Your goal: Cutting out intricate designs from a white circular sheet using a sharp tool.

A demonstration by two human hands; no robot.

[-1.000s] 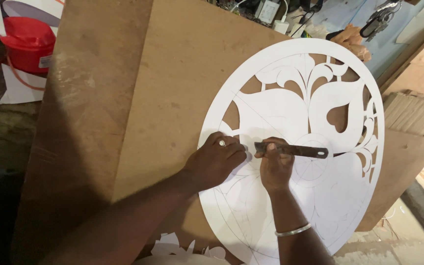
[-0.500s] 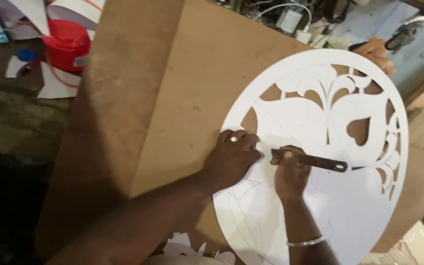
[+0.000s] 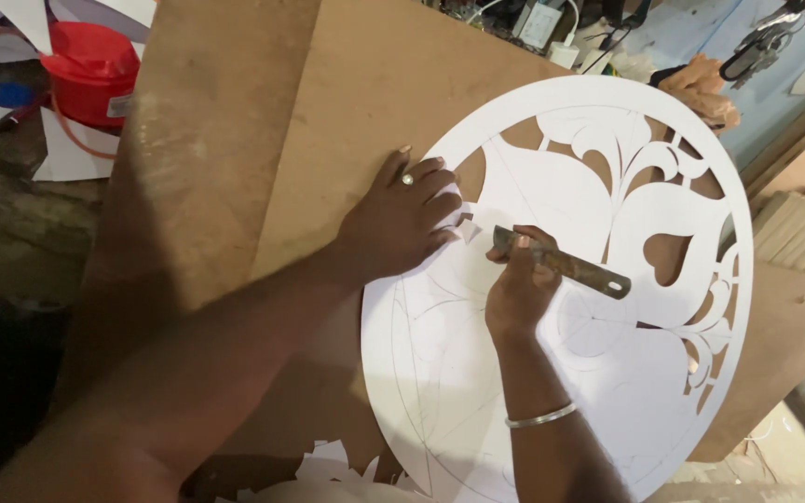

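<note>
Shifted upward, left hand (image 3: 401,222) presses flat, fingers spread — right hand (image 3: 517,284) fingers grip knife (image 3: 561,263).

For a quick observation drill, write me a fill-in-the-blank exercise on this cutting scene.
1. The right hand grips a rusty metal ___.
2. The left hand presses flat on the round white ___.
3. The bucket at the upper left is ___.
4. A thin bangle circles the ___ wrist.

Missing words: knife; sheet; red; right

Brown board (image 3: 347,112) carries white cutout disc (image 3: 533,196).
</note>
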